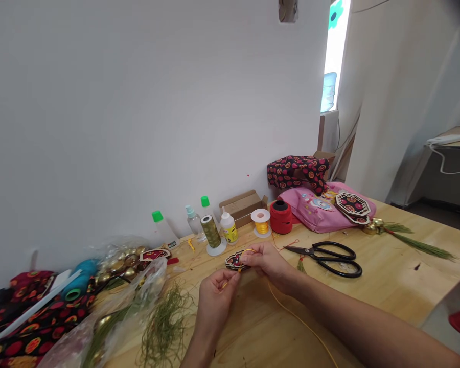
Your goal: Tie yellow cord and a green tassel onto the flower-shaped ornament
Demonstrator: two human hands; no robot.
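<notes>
A small dark ornament [233,260] with a pale scalloped edge sits between my two hands, just above the table. My right hand [270,267] is closed on its right side, with the thumb across its face. A thin yellow cord [299,318] loops by these fingers and trails down toward the front edge of the view. My left hand [216,297] is closed in a pinch at the ornament's lower edge, by a yellow knot, and a bit of the cord shows at its fingers. The fingertips partly hide the ornament.
Black-handled scissors [331,257] lie right of my hands. Behind stand a green thread cone [210,232], a glue bottle [229,228], a yellow cord spool [261,225] and a red thread cone [281,219]. Green threads [164,327] and a plastic bag [138,291] lie left; a pink bag [310,207] sits right.
</notes>
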